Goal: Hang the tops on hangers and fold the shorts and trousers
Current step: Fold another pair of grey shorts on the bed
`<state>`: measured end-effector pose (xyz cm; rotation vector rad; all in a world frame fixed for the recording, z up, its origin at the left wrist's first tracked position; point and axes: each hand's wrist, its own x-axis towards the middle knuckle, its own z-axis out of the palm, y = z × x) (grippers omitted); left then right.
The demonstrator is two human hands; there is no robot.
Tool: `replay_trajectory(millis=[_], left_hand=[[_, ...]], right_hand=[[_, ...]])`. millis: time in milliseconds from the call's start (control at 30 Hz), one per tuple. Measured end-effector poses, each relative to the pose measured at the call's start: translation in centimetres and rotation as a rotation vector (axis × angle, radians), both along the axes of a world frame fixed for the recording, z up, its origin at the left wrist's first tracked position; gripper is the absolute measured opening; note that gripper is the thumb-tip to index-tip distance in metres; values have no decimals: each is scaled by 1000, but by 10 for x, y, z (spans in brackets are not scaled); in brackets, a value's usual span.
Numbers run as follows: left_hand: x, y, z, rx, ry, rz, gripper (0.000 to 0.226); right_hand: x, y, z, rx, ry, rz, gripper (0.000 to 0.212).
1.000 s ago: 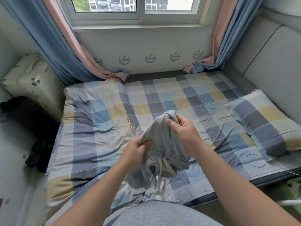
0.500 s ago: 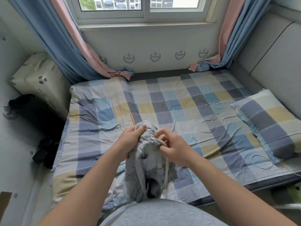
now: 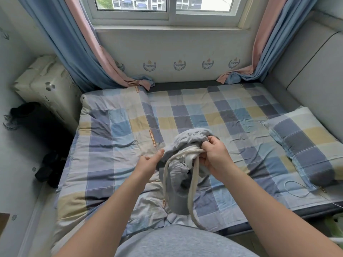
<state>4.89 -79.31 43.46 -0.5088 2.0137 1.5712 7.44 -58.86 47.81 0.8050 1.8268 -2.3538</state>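
The grey drawstring garment (image 3: 178,197) is held bunched above the near half of the bed (image 3: 232,115), in front of the person's torso. Its gathered waistband is uppermost and the rest of the fabric hangs below it. Whether it is a pair of shorts or trousers cannot be told.

The right hand (image 3: 216,158) grips the bunched waistband, with its fingers (image 3: 211,143) curled tightly round the fabric. The cream drawstring (image 3: 192,191) comes out at this grip and hangs in two long strands in front of the garment, down to the near edge of the bed.

The left hand (image 3: 148,163) is at the garment's left edge. Its thumb is extended and touches the fabric. The remaining fingers pass behind the cloth, so it cannot be told whether they have closed on it.

The bed carries a checked sheet in blue, grey and yellow. A matching pillow (image 3: 304,143) lies at its right side, with a thin white cable (image 3: 297,190) just beside it. Blue and pink curtains (image 3: 74,43) hang at both sides of the window (image 3: 167,8) beyond the bed.
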Motion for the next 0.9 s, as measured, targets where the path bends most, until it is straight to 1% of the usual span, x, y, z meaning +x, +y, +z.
replay_trajectory(millis=[33, 100, 167, 200, 267, 333, 367, 400, 467, 500, 533, 567, 633, 700, 733, 800, 867, 900], left_hand=[[3, 2, 1, 14, -66, -14, 51], [6, 5, 1, 92, -189, -84, 68], [6, 10, 0, 221, -229, -162, 79], [7, 12, 1, 291, -204, -193, 80], [8, 14, 3, 385, -109, -258, 74], [10, 16, 1, 419, -16, -299, 69], [11, 16, -1, 433, 32, -287, 65], [10, 18, -4, 433, 84, -249, 56], [7, 20, -6, 338, 190, -118, 24], [5, 20, -6, 262, 248, -85, 20], [3, 19, -4, 183, 323, -103, 25], [1, 17, -1, 115, 406, -168, 30], [-4, 10, 7, -68, 576, -395, 31], [-11, 2, 16, -332, 739, -627, 30], [-14, -1, 24, -433, 807, -701, 31], [-16, -3, 39, -525, 905, -751, 35], [-14, -5, 52, -552, 974, -741, 36], [-13, -5, 56, -549, 990, -729, 36]], right_hand=[[1, 0, 3, -53, 19, -8, 23], [5, -2, 7, -141, 61, 2, 28], [11, -5, 9, -241, 92, 13, 32], [14, -6, 9, -295, 100, 19, 35], [20, -7, 7, -380, 102, 14, 39], [24, -6, -1, -429, 88, -40, 43], [26, -5, -6, -445, 72, -68, 45], [28, -6, -11, -453, 45, -87, 45], [34, -8, -25, -433, -66, -92, 42], [37, -9, -32, -399, -147, -62, 38], [42, -8, -38, -343, -236, 6, 32], [47, -7, -44, -278, -316, 102, 25], [54, -2, -52, -165, -424, 258, 17], [54, 1, -55, -25, -465, 303, 12], [53, 2, -56, 67, -457, 292, 15], [46, 2, -52, 261, -361, 227, 27], [41, 1, -41, 419, -138, 205, 37], [38, 0, -34, 483, -4, 243, 44]])
